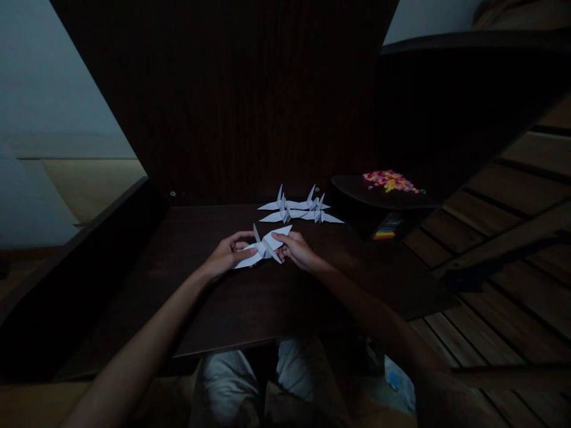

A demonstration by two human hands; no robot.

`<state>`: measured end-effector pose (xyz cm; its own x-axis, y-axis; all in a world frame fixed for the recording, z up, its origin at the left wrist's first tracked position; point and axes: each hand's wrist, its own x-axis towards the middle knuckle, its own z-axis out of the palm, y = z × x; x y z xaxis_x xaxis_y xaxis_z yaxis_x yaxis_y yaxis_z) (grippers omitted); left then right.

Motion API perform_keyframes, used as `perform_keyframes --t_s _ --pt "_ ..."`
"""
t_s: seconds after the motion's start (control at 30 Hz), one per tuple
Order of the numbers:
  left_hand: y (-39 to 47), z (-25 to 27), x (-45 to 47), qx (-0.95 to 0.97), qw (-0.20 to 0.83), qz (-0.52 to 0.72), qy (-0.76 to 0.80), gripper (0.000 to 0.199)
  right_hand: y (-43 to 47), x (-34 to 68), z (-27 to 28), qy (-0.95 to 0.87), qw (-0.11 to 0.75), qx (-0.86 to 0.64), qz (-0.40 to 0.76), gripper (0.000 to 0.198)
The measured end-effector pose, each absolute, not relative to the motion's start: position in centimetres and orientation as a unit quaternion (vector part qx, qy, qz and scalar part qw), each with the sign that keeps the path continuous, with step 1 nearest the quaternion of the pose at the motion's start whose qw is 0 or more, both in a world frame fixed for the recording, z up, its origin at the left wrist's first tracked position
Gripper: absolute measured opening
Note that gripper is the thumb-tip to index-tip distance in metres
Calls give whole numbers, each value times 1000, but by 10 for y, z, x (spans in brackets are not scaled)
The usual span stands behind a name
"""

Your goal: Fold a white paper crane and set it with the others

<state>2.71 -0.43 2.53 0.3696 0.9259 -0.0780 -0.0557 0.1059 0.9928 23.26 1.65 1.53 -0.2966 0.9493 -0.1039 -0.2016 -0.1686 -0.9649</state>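
Note:
A white folded paper crane (pixel 264 247) is held just above the dark desk, its wings spread to both sides. My left hand (pixel 226 255) pinches the left wing, thumb on top and fingers curled beneath. On the other wing, my right hand (pixel 298 248) presses its thumb while its fingers bend under the paper. Beyond my hands, several more white paper cranes (pixel 294 213) stand close together in two rows near the desk's back panel, wings overlapping.
Small pink, red and yellow pieces (pixel 391 181) lie heaped on a rounded dark shelf (pixel 357 191) to the right. Below it sits an object with a yellow edge (pixel 384 235). A raised dark side board (pixel 84 261) bounds the desk (pixel 232 321) on the left. Wooden slats (pixel 499 309) lie at the right.

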Motion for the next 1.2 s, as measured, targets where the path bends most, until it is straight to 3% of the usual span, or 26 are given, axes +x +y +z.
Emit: perform_keyframes --t_s 0.37,0.77,1.2 --pt "3 30 26 402 677 426 446 38 19 243 17 -441 456 -462 620 26" --pt "7 18 23 434 661 396 467 31 16 268 15 -514 405 -493 574 41" --pt "8 14 26 468 664 394 429 29 11 329 12 -418 478 -534 558 36"
